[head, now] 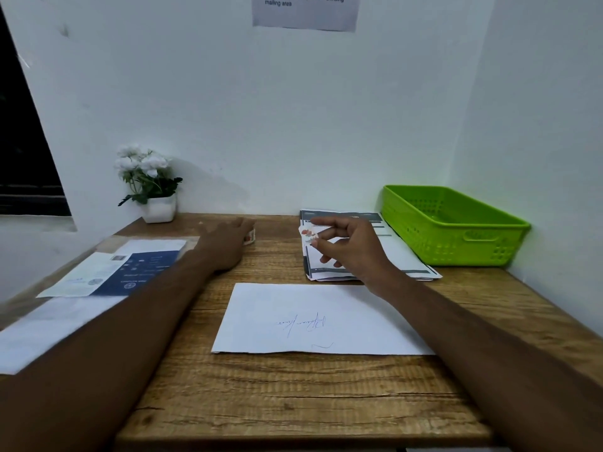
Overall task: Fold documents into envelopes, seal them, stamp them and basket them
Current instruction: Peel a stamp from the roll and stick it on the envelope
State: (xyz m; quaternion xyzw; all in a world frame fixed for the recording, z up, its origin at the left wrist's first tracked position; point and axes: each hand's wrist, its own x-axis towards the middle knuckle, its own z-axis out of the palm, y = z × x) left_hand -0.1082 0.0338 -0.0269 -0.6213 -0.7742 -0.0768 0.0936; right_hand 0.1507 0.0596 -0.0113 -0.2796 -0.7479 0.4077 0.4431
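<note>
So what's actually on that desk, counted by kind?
Basket: 1
Flower pot: 1
Signed envelope: 1
Stamp roll: 1
Loose stamp, in the right hand: 1
Paper piles: 2
Total: 7

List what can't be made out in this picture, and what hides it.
- Sticker roll, head view: mostly covered by the left hand.
- Wall notice: cut off by the top edge, only its last line readable.
- Sticker in the right hand: too small and blurred to read.
- Printed stack: text too small, partly behind the right hand.
- Green basket: near wall hides its floor.
</note>
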